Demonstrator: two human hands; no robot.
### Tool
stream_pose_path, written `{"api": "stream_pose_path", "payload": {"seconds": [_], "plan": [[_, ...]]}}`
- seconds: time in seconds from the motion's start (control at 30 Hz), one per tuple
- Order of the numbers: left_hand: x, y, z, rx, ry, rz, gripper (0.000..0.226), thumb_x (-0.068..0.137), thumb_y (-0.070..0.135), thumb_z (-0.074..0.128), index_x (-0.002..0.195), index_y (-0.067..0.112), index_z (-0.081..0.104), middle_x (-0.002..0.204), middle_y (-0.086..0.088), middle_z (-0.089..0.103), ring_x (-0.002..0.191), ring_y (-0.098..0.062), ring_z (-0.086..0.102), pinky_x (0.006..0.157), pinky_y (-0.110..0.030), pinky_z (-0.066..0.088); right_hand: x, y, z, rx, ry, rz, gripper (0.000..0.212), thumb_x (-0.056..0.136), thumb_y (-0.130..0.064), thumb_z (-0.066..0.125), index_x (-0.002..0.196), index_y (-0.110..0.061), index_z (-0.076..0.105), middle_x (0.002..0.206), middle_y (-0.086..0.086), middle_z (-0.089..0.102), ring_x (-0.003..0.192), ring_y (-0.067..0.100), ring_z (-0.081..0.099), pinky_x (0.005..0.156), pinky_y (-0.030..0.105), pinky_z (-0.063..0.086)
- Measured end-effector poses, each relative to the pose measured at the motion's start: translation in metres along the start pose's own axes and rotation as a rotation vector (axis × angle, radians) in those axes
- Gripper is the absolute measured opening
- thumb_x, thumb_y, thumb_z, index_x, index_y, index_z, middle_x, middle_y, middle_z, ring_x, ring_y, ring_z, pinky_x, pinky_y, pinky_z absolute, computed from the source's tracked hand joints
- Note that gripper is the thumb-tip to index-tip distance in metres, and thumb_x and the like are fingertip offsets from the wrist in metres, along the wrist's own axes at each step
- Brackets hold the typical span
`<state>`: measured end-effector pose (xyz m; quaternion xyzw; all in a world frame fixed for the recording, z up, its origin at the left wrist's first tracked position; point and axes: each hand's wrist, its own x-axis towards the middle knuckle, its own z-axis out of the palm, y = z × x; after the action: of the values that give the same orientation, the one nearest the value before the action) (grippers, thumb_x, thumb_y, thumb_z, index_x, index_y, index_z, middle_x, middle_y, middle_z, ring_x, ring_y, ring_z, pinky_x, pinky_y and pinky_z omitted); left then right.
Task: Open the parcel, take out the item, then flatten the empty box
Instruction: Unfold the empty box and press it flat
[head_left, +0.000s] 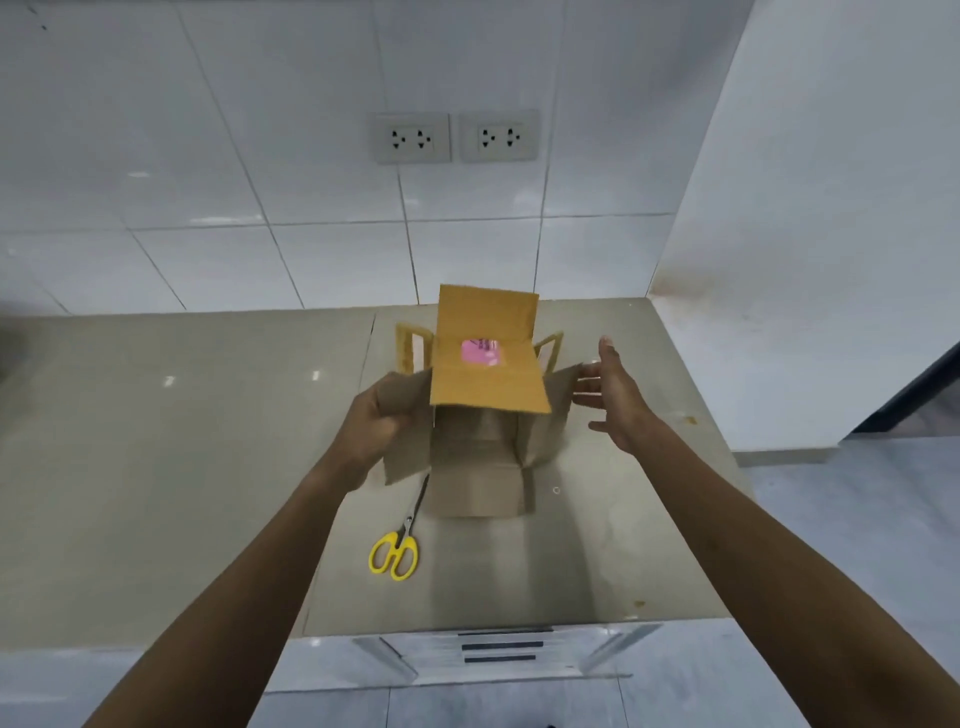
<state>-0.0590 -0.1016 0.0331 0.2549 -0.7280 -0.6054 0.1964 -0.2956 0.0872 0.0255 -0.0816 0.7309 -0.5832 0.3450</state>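
Note:
A brown cardboard box lies on the grey counter with its flaps spread toward me; its top face carries a pink label. My left hand grips the box's left flap. My right hand hovers with spread fingers just beside the right flap, holding nothing. I can see straight into the box, and no item shows inside. Behind the box, yellow handle-like pieces stick out on both sides; what they belong to is hidden.
Yellow-handled scissors lie on the counter just in front of the box's left corner. A tiled wall with two power sockets rises behind. The counter ends at a white wall on the right and at a front edge near me.

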Motion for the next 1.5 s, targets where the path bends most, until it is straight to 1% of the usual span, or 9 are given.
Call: {"api": "stream_pose_path", "payload": {"seconds": [0.2, 0.33, 0.5, 0.63, 0.8, 0.93, 1.17, 1.37, 1.5], "plan": [[-0.009, -0.025, -0.004, 0.105, -0.015, -0.080, 0.028, 0.097, 0.016, 0.055, 0.123, 0.020, 0.064, 0.122, -0.002, 0.066, 0.113, -0.022, 0.061, 0.093, -0.042, 0.053, -0.009, 0.007, -0.009, -0.231, -0.075, 0.019, 0.065, 0.095, -0.065, 0.028, 0.090, -0.014, 0.068, 0.086, 0.007, 0.068, 0.078, 0.023, 0.063, 0.082, 0.041, 0.048], [-0.010, -0.020, -0.006, 0.104, -0.098, -0.153, 0.033, 0.095, 0.033, 0.057, 0.127, 0.034, 0.060, 0.127, 0.005, 0.063, 0.119, -0.021, 0.057, 0.087, -0.034, 0.052, -0.017, 0.005, -0.001, -0.383, -0.206, -0.016, 0.063, 0.089, -0.071, 0.036, 0.102, -0.017, 0.066, 0.096, 0.005, 0.069, 0.082, 0.022, 0.065, 0.072, 0.036, 0.053], [-0.006, -0.009, -0.010, 0.022, -0.185, -0.332, 0.066, 0.075, 0.057, 0.060, 0.138, 0.046, 0.042, 0.146, 0.006, 0.041, 0.130, -0.028, 0.042, 0.106, -0.056, 0.039, -0.021, 0.002, 0.017, -0.397, -0.268, 0.005, 0.062, 0.088, -0.075, 0.032, 0.120, -0.028, 0.057, 0.109, -0.005, 0.063, 0.094, 0.017, 0.060, 0.073, 0.035, 0.050], [-0.005, 0.007, -0.003, 0.130, -0.269, -0.137, 0.056, 0.087, 0.044, 0.064, 0.133, 0.059, 0.038, 0.128, 0.030, 0.052, 0.130, -0.015, 0.047, 0.093, -0.026, 0.047, -0.025, -0.003, 0.034, -0.230, -0.345, 0.066, 0.060, 0.086, -0.074, 0.040, 0.127, -0.031, 0.046, 0.113, 0.003, 0.062, 0.095, 0.028, 0.066, 0.066, 0.039, 0.058], [0.001, 0.042, 0.008, 0.626, -0.121, 0.210, 0.063, 0.080, 0.079, 0.041, 0.138, 0.061, 0.026, 0.137, 0.028, 0.047, 0.125, -0.012, 0.047, 0.099, -0.040, 0.042, -0.022, -0.001, 0.042, 0.090, -0.314, 0.088, 0.063, 0.088, -0.073, 0.037, 0.137, -0.034, 0.041, 0.129, 0.002, 0.054, 0.112, 0.029, 0.057, 0.083, 0.047, 0.054], [-0.005, 0.032, 0.027, 1.067, -0.046, 0.156, 0.084, 0.069, 0.092, 0.012, 0.142, 0.052, 0.024, 0.149, 0.005, 0.038, 0.135, -0.025, 0.032, 0.101, -0.052, 0.029, -0.025, 0.033, 0.035, 0.233, -0.385, 0.218, 0.066, 0.090, -0.072, 0.034, 0.143, -0.032, 0.041, 0.139, 0.009, 0.054, 0.123, 0.033, 0.054, 0.105, 0.057, 0.042], [-0.021, -0.007, 0.061, 1.159, -0.230, 0.115, 0.083, 0.072, 0.086, -0.002, 0.145, 0.050, 0.016, 0.156, 0.008, 0.025, 0.137, -0.026, 0.029, 0.102, -0.052, 0.028, -0.026, 0.052, 0.024, -0.094, -0.083, 0.382, 0.077, 0.093, -0.064, 0.040, 0.151, -0.019, 0.019, 0.153, 0.012, 0.035, 0.135, 0.040, 0.039, 0.107, 0.061, 0.036], [-0.007, -0.017, 0.065, 1.062, -0.119, 0.142, 0.063, 0.090, 0.070, 0.022, 0.138, 0.036, 0.043, 0.141, 0.005, 0.048, 0.128, -0.023, 0.040, 0.102, -0.046, 0.037, -0.035, 0.061, 0.034, -0.803, 0.279, -0.198, 0.061, 0.095, -0.055, 0.042, 0.134, -0.008, 0.042, 0.137, 0.015, 0.050, 0.122, 0.036, 0.051, 0.097, 0.047, 0.047], [0.016, -0.032, 0.062, 1.090, -0.119, 0.198, 0.057, 0.091, 0.059, 0.044, 0.139, 0.028, 0.044, 0.143, -0.005, 0.043, 0.130, -0.028, 0.038, 0.101, -0.041, 0.041, -0.032, 0.070, 0.049, -1.004, 0.107, -0.461, 0.050, 0.096, -0.052, 0.040, 0.135, -0.020, 0.042, 0.146, 0.007, 0.038, 0.134, 0.030, 0.035, 0.100, 0.050, 0.043]]}}
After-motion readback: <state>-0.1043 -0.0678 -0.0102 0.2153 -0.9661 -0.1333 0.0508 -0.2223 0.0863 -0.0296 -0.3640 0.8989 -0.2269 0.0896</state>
